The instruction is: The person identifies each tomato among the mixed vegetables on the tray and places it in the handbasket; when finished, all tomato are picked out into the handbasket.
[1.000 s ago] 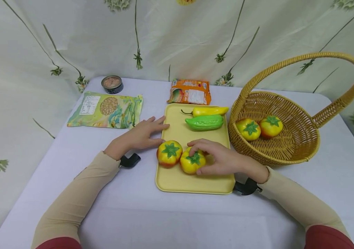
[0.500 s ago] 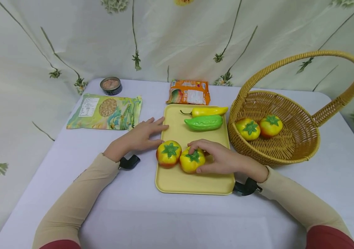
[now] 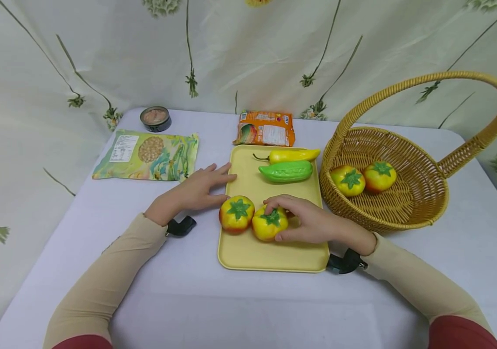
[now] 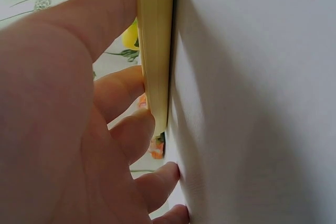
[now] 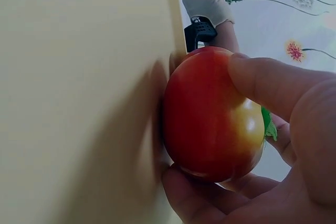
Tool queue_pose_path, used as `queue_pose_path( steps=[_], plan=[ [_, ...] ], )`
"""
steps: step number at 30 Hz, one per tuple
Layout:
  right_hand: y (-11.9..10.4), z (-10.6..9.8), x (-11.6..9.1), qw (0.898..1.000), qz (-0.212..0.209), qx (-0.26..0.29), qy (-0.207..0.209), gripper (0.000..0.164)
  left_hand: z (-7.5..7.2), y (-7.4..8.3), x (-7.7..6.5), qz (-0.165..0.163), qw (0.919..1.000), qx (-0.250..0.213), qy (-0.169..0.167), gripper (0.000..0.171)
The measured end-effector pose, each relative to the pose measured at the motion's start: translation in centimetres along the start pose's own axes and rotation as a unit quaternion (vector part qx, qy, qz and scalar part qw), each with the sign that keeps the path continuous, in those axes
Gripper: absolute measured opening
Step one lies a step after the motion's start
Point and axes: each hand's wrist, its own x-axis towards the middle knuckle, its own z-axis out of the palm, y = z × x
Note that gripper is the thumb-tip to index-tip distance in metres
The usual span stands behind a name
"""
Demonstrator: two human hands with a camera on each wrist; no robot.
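Observation:
My right hand [image 3: 307, 220] grips a yellow-red tomato [image 3: 263, 230] with a green star-shaped top, its fingers and thumb curled round it. In the right wrist view the tomato [image 5: 210, 119] shows its red underside, close against the yellow tray [image 5: 79, 77]. A second tomato [image 3: 236, 220] sits beside it, near the tray's left edge. My left hand [image 3: 196, 189] lies spread at the left rim of the tray [image 3: 270, 261]; in the left wrist view its thumb and some fingertips touch the tray's side [image 4: 155, 40]. A yellow pepper [image 3: 296, 155] and a green pepper-like vegetable [image 3: 289, 171] lie at the tray's far end.
A wicker basket [image 3: 423, 213] with a tall handle stands right of the tray, holding two tomatoes [image 3: 363, 179]. Behind the tray lies an orange packet [image 3: 265, 128]. A green patterned bag [image 3: 145, 155] and an opened can [image 3: 155, 118] are at the back left.

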Motion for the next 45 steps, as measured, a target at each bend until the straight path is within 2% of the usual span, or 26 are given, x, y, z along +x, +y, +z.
queue_pose_path(
  steps=[5,16,25,32,39,45],
  plan=[
    [-0.1,0.0,0.0,1.0,-0.002,0.0,0.001,0.039,0.0,0.0,-0.1,0.001,1.0,0.001,0.001,0.061],
    [-0.3,-0.1,0.0,1.0,0.022,0.016,0.002,0.04,0.1,0.2,-0.1,0.002,1.0,-0.004,0.0,0.061],
    [-1.2,-1.6,-0.5,0.999,0.03,0.007,0.024,0.043,0.1,0.1,-0.1,0.007,1.0,-0.001,0.003,0.061],
    [-1.9,-3.1,-1.9,0.998,0.021,-0.031,0.052,0.044,0.0,0.1,-0.1,0.006,1.0,-0.004,0.003,0.061],
    [-2.6,-5.3,-4.1,0.993,0.042,-0.07,0.082,0.046,0.0,0.1,-0.2,0.004,1.0,-0.005,0.004,0.06],
    [-3.4,-7.1,-6.1,0.987,0.021,-0.101,0.121,0.047,0.0,0.0,0.0,0.01,0.9999,-0.006,0.008,0.06]
  ],
)
